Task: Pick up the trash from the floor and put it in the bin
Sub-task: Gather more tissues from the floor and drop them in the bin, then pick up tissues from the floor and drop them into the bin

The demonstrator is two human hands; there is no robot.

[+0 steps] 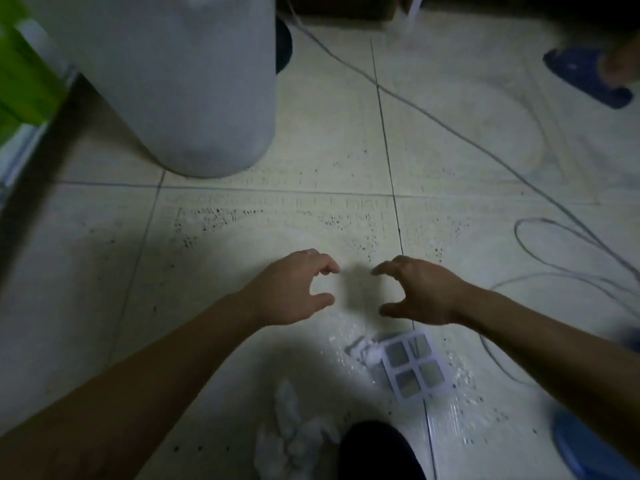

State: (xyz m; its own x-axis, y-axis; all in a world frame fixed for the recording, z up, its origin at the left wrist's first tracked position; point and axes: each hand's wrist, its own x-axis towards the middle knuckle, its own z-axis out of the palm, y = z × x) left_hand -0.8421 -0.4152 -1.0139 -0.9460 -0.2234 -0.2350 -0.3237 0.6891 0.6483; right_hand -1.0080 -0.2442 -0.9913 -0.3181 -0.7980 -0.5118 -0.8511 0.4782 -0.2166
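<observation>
My left hand (294, 289) and my right hand (419, 292) hover side by side over the tiled floor, fingers curved and apart, holding nothing. Just below the right hand lies a white card with four grey squares (414, 367), next to a small wad of white tissue (367, 351) and clear plastic film (349, 327). Crumpled white tissue (294, 434) lies lower down, near a dark shape (379, 452) at the bottom edge. A tall white bin (180, 81) stands at the upper left, its opening out of view.
Thin cables (519, 174) cross and loop over the floor on the right. A blue slipper on another person's foot (585, 76) is at the upper right; a second blue slipper (585, 445) is at the lower right. Something green (20, 71) sits at the far left.
</observation>
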